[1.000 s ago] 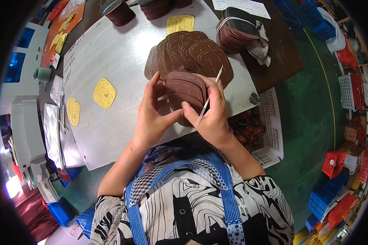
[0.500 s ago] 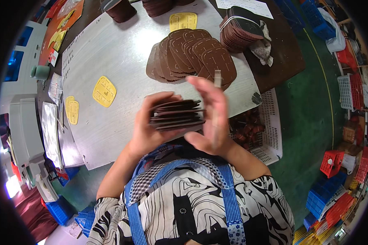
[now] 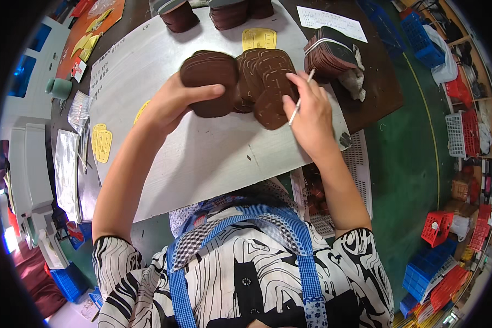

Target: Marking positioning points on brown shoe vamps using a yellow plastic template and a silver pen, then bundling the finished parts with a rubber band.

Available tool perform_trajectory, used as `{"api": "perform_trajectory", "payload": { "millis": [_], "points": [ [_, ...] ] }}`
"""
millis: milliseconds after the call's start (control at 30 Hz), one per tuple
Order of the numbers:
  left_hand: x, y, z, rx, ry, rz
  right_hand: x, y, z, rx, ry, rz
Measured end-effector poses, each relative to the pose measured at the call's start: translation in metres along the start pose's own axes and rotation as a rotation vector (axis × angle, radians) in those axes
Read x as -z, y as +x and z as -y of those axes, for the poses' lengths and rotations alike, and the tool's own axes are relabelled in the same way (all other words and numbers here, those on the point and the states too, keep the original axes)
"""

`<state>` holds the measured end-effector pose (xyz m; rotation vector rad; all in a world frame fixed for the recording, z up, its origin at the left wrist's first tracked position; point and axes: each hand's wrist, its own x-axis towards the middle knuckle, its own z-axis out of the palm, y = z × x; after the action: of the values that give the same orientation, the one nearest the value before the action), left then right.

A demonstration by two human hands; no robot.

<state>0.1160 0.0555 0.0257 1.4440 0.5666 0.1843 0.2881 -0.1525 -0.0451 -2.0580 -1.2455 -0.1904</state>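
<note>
The left hand point(image 3: 172, 104) grips a stack of brown leather pieces point(image 3: 210, 82) near the far edge of the grey surface point(image 3: 213, 158), fingers wrapped over the stack's left side and the thumb pressed along its near face, so the stack is clamped between them. The stack rests on or just above the surface; which of the two cannot be told.

Just beside it to the right lies a fan of brown stitched pieces point(image 3: 265, 82), overlapping one another flat on the surface. The right hand point(image 3: 311, 117) rests on the right end of this fan, fingertips touching the nearest piece, while thumb and forefinger pinch a thin white stick point(image 3: 300, 98) that points up and away.

Towards the far right corner sits a bundled pile of brown pieces point(image 3: 331, 52) held by a band, with a grey rag point(image 3: 355, 82) against it. A yellow template point(image 3: 258, 38) lies at the far edge, and two more yellow cut-outs point(image 3: 101, 142) lie at the left edge.

The pieces look thin, light and flexible, probably stiff enough as a stack to keep shape but likely to slide on each other. A stack seems best held across its thickness with pressure on both faces; a single piece is best lifted by its edge.
</note>
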Motion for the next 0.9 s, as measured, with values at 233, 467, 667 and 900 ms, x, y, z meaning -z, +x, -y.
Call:
{"api": "perform_trajectory", "payload": {
  "millis": [233,467,667,900],
  "points": [
    [-0.006,0.042,-0.011,0.154,-0.069,0.133,-0.014,0.014,0.014,-0.163,0.128,0.053],
    [-0.005,0.049,0.0,-0.046,0.08,0.279,-0.018,0.024,0.008,-0.195,0.122,0.073],
    [-0.005,0.041,0.006,-0.085,-0.002,0.245,-0.022,0.033,0.01,-0.182,-0.058,0.054],
    [-0.011,0.064,0.007,-0.068,0.028,0.204,-0.019,0.078,-0.024,-0.08,0.043,0.227]
  ]
}}
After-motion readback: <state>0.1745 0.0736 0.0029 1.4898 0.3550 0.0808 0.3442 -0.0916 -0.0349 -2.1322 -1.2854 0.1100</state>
